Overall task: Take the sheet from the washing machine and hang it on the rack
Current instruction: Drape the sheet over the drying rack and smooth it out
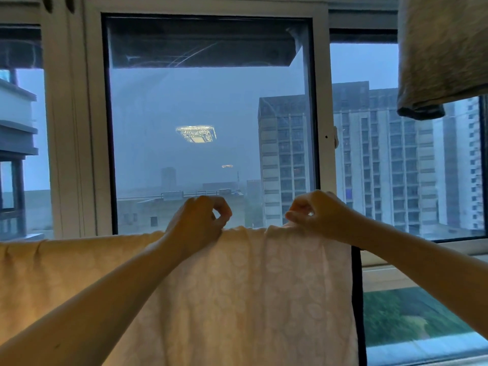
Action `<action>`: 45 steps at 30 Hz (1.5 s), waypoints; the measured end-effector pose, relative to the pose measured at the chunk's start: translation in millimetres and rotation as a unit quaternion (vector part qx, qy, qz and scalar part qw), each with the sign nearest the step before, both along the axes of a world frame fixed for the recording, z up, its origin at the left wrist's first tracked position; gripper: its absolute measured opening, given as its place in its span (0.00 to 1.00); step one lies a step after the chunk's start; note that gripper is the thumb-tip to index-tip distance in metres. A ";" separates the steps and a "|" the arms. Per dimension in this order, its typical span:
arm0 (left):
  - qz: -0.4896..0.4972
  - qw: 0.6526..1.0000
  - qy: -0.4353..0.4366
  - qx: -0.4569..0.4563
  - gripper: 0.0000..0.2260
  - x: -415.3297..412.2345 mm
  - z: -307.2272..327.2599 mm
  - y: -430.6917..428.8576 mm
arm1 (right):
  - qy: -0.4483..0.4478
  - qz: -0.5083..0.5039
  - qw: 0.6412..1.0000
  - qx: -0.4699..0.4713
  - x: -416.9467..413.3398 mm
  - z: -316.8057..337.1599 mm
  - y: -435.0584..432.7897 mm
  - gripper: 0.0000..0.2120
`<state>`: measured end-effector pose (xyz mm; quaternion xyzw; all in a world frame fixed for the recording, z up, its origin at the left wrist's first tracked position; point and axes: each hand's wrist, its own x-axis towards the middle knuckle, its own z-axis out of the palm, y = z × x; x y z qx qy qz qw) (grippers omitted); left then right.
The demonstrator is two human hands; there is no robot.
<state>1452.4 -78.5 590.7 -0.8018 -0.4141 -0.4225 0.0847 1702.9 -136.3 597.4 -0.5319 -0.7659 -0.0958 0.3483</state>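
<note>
Both bare forearms reach forward from the bottom corners to the top edge of the sheet (237, 299). It is a pale cloth with a faint woven pattern, draped over a level support hidden beneath it, and it hangs down across the lower left and middle of the view. Its right edge runs beside a dark upright strip (356, 299). Behind stands a white-framed window (323, 128) looking onto grey tower blocks (383, 159), with a ceiling lamp reflected (196, 133) in the middle pane. A grey garment (438, 56) hangs in the top right corner.

The left hand (200, 219) sits on the sheet's top fold, its fingers curled, thumb and forefinger meeting in a ring, and the lower fingers closed onto the cloth. Just beside it, apart, the right hand (317, 215) pinches the same fold between curled fingers and thumb, lifting a small peak of fabric.
</note>
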 end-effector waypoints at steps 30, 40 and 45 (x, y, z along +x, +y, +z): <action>0.000 0.998 0.052 -0.023 0.13 42.7 0.3 1.8 | -0.015 -0.046 0.998 0.037 13.4 2.1 8.8 0.05; 0.016 0.996 0.042 -0.076 0.16 33.3 0.0 13.2 | 0.007 -0.022 1.000 0.004 22.4 -12.8 -12.2 0.01; 0.059 0.998 0.017 -0.028 0.14 30.6 -0.9 10.8 | -0.010 -0.029 1.000 -0.002 31.1 -14.5 -13.7 0.04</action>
